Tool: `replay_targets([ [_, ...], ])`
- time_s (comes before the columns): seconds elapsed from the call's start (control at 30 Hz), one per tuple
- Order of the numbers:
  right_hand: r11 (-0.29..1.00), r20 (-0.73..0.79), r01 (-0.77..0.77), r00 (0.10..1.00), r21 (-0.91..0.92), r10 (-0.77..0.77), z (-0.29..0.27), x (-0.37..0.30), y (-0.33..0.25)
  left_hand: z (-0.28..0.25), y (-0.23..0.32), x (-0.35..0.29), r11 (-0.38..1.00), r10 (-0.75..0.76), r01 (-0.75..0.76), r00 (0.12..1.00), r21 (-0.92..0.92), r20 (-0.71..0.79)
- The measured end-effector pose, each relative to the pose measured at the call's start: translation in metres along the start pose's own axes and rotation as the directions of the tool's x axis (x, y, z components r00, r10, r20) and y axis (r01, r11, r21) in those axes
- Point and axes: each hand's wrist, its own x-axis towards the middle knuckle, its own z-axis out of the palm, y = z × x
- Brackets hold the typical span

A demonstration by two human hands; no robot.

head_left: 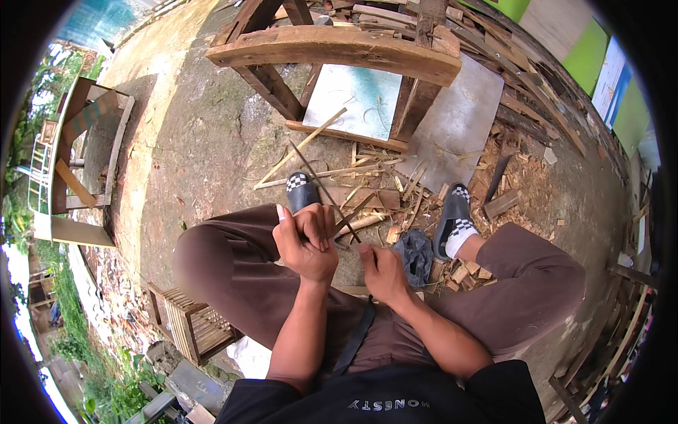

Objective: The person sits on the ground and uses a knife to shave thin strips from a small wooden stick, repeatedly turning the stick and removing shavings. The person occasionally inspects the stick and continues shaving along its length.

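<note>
Both hands are raised in front of my lap, between my spread knees. My left hand [308, 240] is curled into a fist with the thumb up; whatever it may hold is hidden. To its right, my right hand [385, 274] is closed, its thumb pressed at the lower end of a thin dark rod [316, 178]. This rod slants up and to the left, passing just beyond my left knuckles. A shorter dark strip [354, 215] shows between the hands, partly hidden. Below my right hand's far side lies a crumpled dark plastic bag [415, 256].
A wooden frame [332, 48] stands ahead, with a pale sheet [353, 99] inside it. Wood strips [311, 145] and chips [462, 275] litter the ground around my feet. Scrap boards [522, 78] pile up far right. A slatted wooden piece [191, 321] sits left.
</note>
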Motion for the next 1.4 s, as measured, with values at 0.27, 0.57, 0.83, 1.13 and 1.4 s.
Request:
replay_targets([
  [0.27, 0.998, -0.055, -0.018, 0.998, -0.062, 0.014, 0.006, 0.007, 0.014, 0.001, 0.002, 0.004, 1.0, 0.003, -0.003, 1.0, 0.007, -0.014],
  [0.57, 0.985, 0.037, -0.074, 0.996, -0.156, 0.081, -0.003, 0.014, 0.013, -0.003, 0.001, 0.009, 1.0, -0.022, 0.023, 0.997, 0.016, -0.067],
  [0.83, 0.985, 0.041, -0.122, 0.991, -0.125, 0.128, 0.007, 0.024, 0.044, 0.004, 0.004, 0.01, 0.999, 0.019, -0.017, 0.999, 0.047, -0.045],
  [1.13, 0.996, 0.043, 0.094, 0.995, 0.009, -0.094, 0.01, 0.009, 0.015, 0.005, 0.001, 0.011, 1.0, -0.001, 0.001, 1.0, 0.008, -0.027],
  [1.4, 0.994, 0.016, -0.056, 0.998, -0.095, 0.058, 0.017, 0.031, 0.046, -0.002, 0.001, 0.013, 0.997, 0.003, 0.001, 0.998, 0.075, -0.058],
])
